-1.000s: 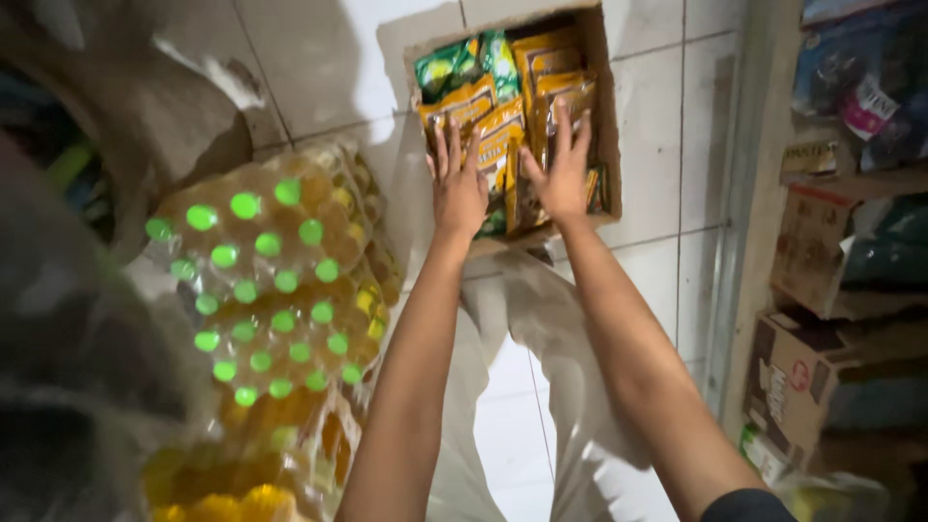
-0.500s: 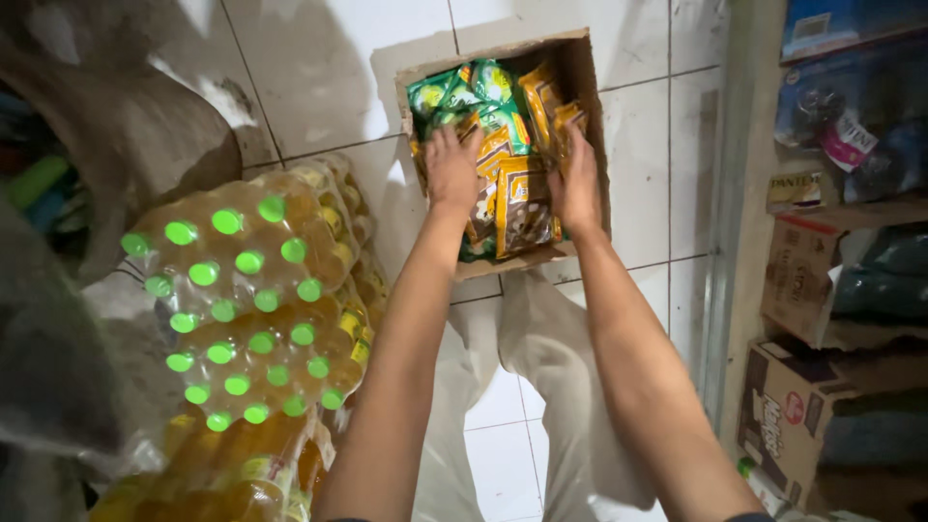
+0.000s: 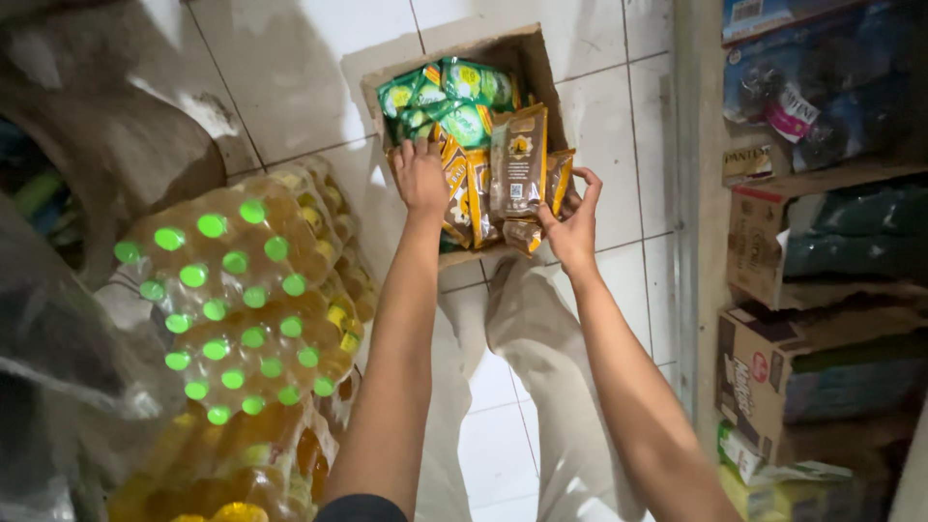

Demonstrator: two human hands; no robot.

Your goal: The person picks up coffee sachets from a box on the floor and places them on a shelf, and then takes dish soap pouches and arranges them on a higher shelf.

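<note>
Both hands were down in an open brown cardboard box (image 3: 541,68) on the white tiled floor (image 3: 290,58). The left hand (image 3: 421,177) lay fairly flat, fingers spread, on the yellow-and-brown foil sachets (image 3: 462,188). The right hand (image 3: 574,220) was curled around the edge of a taller brown sachet strip (image 3: 518,159) standing up between the two hands, thumb and fingers pinching it. Green packets (image 3: 454,97) sat just beyond the fingertips. Off to the left hand's side was a shrink-wrapped pack of green-capped oil bottles (image 3: 242,300).
</note>
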